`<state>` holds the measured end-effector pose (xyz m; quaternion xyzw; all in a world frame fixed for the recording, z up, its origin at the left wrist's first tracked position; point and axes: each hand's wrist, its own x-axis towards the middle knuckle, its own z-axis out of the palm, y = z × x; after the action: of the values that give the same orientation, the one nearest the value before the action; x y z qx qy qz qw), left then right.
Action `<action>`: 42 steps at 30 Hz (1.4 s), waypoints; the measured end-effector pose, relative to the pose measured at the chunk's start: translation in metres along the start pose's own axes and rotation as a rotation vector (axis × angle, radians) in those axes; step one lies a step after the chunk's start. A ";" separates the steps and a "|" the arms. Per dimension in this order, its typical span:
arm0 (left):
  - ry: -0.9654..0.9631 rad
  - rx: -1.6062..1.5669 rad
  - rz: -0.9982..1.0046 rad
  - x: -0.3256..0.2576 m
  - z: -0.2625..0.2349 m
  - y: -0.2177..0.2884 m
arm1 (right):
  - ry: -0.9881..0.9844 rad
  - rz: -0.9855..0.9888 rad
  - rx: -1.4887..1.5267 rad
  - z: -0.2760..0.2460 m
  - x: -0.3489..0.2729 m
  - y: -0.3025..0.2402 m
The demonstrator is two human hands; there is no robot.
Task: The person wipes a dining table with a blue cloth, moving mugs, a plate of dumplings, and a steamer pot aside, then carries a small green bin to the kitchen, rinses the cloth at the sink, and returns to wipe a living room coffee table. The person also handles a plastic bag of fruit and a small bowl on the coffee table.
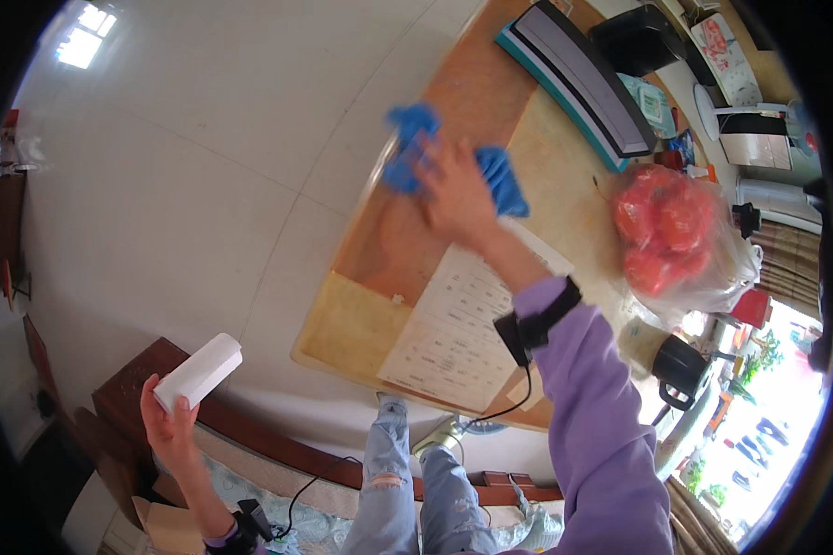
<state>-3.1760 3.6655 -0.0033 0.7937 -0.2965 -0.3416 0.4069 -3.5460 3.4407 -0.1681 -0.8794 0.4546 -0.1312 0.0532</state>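
My right hand point(460, 194) is pressed over a bright blue cloth point(503, 181) at the left edge of the table point(356, 324). Parts of the cloth stick out on both sides of the hand, and motion smears its far end. Off the table at lower left, my left hand point(168, 421) grips a white, long, box-like case point(201, 370) by its near end, with the thumb on one side and fingers on the other. A printed paper sheet point(463, 314) lies on the tabletop near my right forearm.
A clear plastic bag of red round things point(666, 231) sits at the table's right. Beyond stands a long dark grey and teal device point(578, 79). A black-handled pot or jug point(683, 365) is at the right edge. A reddish-brown wooden bench point(278, 449) runs along below.
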 end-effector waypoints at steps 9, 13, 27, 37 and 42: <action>0.038 0.006 -0.009 -0.001 -0.007 0.005 | 0.017 0.198 -0.072 -0.021 0.015 0.096; 0.046 0.013 -0.059 -0.004 -0.011 -0.013 | 0.145 0.269 -0.190 0.021 0.061 0.096; -0.042 -0.051 -0.061 -0.024 0.000 0.006 | -0.343 0.019 -0.031 -0.049 -0.074 0.048; -0.099 -0.010 -0.059 -0.053 0.035 0.001 | -0.189 -0.322 0.219 -0.008 -0.074 -0.069; -0.154 0.017 -0.025 -0.078 0.051 0.001 | -0.510 -0.395 0.125 -0.062 -0.231 -0.073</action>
<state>-3.2625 3.7001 -0.0011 0.7721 -0.3196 -0.4042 0.3720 -3.6337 3.6724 -0.1354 -0.9500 0.2385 0.0581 0.1928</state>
